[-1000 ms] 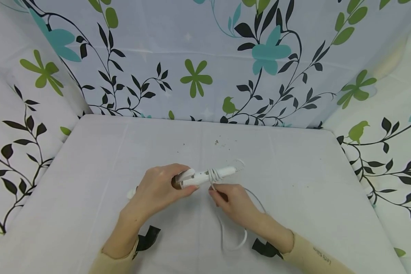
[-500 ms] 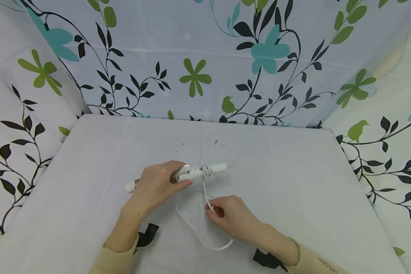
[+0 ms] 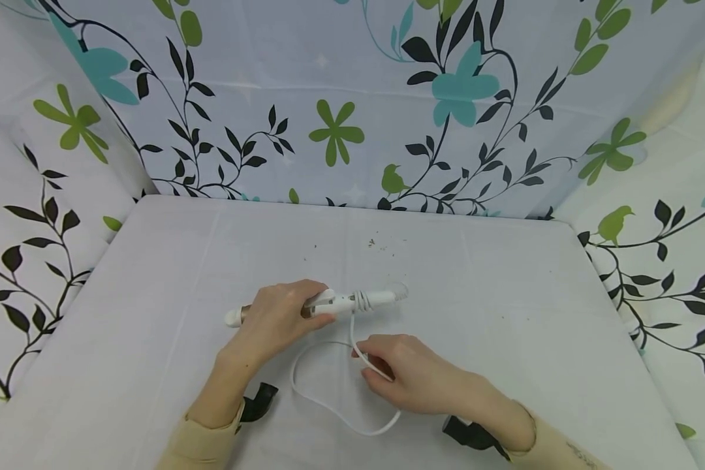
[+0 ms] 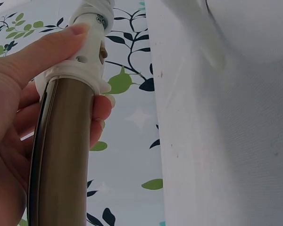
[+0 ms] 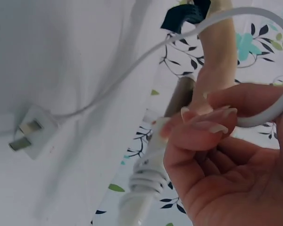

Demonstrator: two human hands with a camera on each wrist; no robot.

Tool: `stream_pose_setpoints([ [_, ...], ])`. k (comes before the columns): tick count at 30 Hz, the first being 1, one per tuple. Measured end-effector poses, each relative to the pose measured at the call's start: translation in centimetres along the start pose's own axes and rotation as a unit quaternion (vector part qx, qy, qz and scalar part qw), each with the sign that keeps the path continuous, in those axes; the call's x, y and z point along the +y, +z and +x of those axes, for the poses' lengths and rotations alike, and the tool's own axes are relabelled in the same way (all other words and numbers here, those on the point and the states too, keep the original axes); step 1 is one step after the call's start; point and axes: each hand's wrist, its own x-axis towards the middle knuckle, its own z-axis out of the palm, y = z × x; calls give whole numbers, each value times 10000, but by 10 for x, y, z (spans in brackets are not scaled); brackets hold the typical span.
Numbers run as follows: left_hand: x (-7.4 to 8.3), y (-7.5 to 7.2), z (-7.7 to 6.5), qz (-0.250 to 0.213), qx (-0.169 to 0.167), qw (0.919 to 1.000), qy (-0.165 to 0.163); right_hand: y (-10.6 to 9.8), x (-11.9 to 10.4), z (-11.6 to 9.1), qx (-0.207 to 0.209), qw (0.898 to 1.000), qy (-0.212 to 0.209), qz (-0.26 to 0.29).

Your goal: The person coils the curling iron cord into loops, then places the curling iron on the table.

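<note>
Drawn back since the earlier frame, away from the white-and-bronze, wand-shaped curling iron (image 3: 341, 304), is the right hand (image 3: 414, 372), with more smooth white cord (image 5: 247, 12) pulled out between. For clean handling, the cord is best kept lightly taut and the iron steady. By the curled right hand, the cord is pinched; by the left hand (image 3: 279, 320), the iron is clasped around its middle, one end projecting past the fingertips.

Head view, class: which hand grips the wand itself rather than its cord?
The left hand: it grips the white-handled wand, whereas the right hand holds only the white cord.
</note>
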Motion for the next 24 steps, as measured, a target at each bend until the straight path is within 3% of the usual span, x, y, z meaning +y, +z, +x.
stream_pose_setpoints([
  [4,2,0,-1,-11,-163,9999,-40,-12,0,-2,-61,9994,-330,-30],
  [13,3,-1,-2,-99,-517,9986,-1,-38,7,1,629,9890,-1075,-802],
  [24,3,-5,-3,-245,-737,9970,59,-49,17,6,1284,9699,-1287,-1620],
])
